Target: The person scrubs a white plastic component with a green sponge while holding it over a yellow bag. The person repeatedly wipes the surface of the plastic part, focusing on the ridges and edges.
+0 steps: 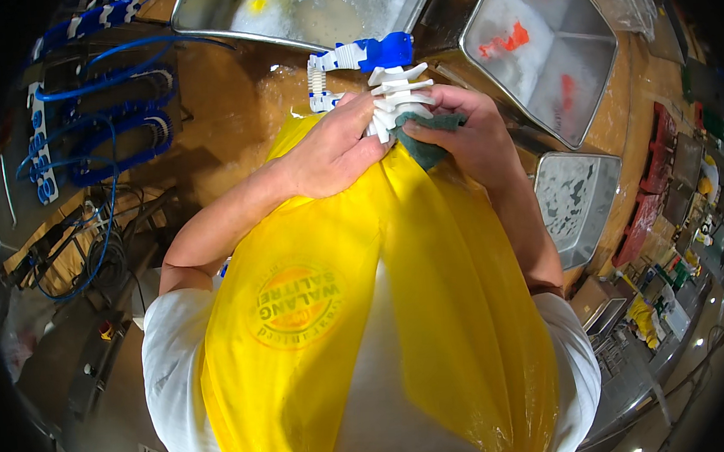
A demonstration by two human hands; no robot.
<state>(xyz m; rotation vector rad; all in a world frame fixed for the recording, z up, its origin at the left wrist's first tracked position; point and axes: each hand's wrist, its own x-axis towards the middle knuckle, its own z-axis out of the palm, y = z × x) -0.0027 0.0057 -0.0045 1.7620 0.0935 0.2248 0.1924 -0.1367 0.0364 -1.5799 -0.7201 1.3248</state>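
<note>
In front of my chest I hold a section of white plastic conveyor chain (400,89) with finned links. My left hand (332,149) is closed round its left side, the fingers partly hidden behind the links. A dark green scouring pad (425,149) is pinched in my right hand (479,128) and pressed against the lower right of the chain. Behind the fins runs more chain, with a blue link (386,50) and ribbed white links (318,81) hanging beside my left hand. Whether all these links join is hidden.
A metal tub (255,39) of sudsy water stands ahead. To the right are a divided metal sink (545,132) with foam and red pieces, and a smaller metal tub (535,215). Blue-and-white chain loops (118,162) and a blue hose (139,42) are at left. A yellow apron (313,237) covers my front.
</note>
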